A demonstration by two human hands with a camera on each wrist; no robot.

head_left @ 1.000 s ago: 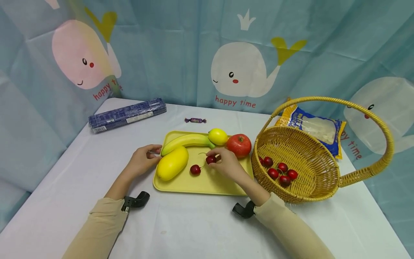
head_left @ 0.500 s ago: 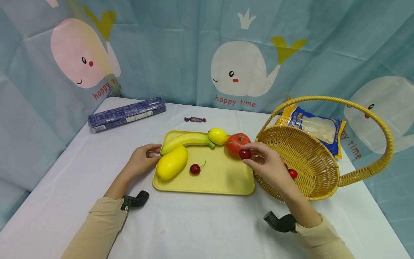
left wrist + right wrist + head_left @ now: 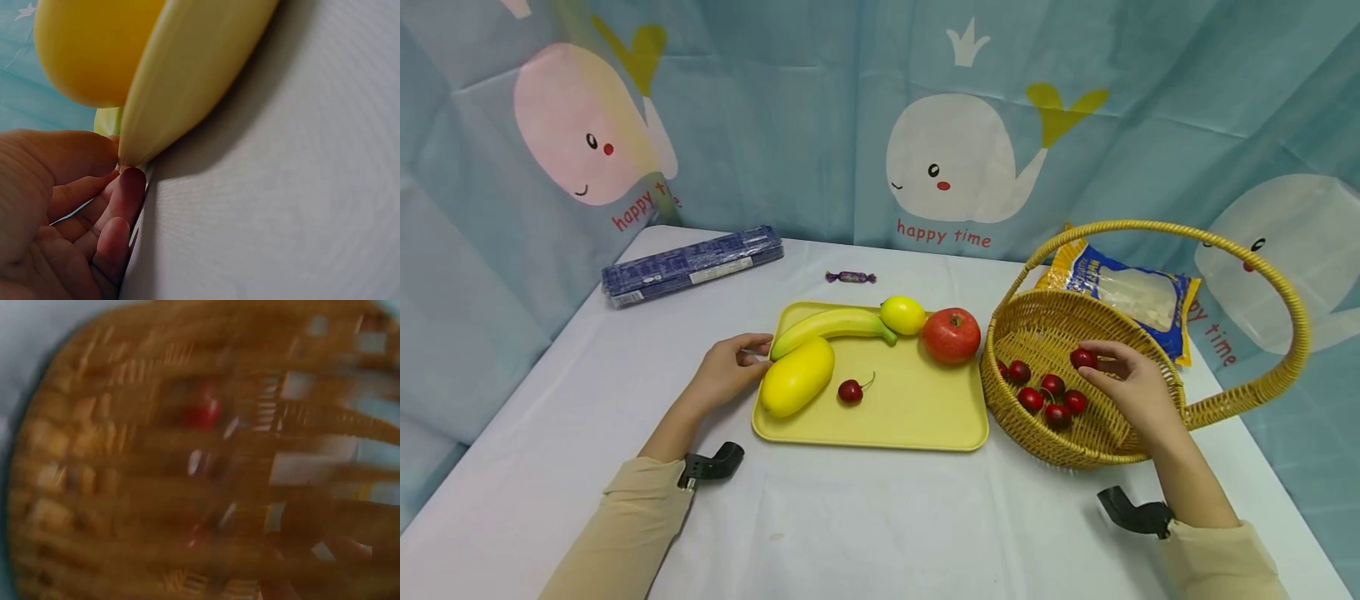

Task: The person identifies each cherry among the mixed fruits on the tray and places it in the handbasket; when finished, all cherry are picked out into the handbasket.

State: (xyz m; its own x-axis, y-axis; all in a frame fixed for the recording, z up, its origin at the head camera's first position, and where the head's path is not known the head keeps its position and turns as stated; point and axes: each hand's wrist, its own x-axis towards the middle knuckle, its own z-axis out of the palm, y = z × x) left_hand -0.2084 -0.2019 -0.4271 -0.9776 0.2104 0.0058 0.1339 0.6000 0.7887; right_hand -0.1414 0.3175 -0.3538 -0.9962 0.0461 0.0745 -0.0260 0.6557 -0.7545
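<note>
My right hand (image 3: pixel 1138 396) pinches a dark red cherry (image 3: pixel 1082 358) between thumb and fingers above the wicker basket (image 3: pixel 1045 446). Several other cherries (image 3: pixel 1052 385) lie inside at its left. In the blurred right wrist view, the basket's woven wall (image 3: pixel 81 456) covers most of the hand. On the left, my left hand (image 3: pixel 727 369) pinches the edge of the yellow tray (image 3: pixel 917 408); the left wrist view shows thumb and fingers at the tray's rim (image 3: pixel 187 81). The tray holds a cherry with a stem (image 3: pixel 850 392), a yellow mango (image 3: pixel 797 377), a banana (image 3: pixel 827 325), a lemon (image 3: pixel 903 315) and a red apple (image 3: pixel 951 336).
The basket's tall handle (image 3: pixel 1292 317) arches over it. Behind stands a blue and yellow bag (image 3: pixel 1138 292). A purple wrapped candy (image 3: pixel 851 277) lies beyond the tray, with a long dark blue package (image 3: pixel 692 265) at back left.
My right hand has lifted a cherry off the tray and carried it right, past the apple, to above the basket. The left hand has stayed at the tray's edge.
</note>
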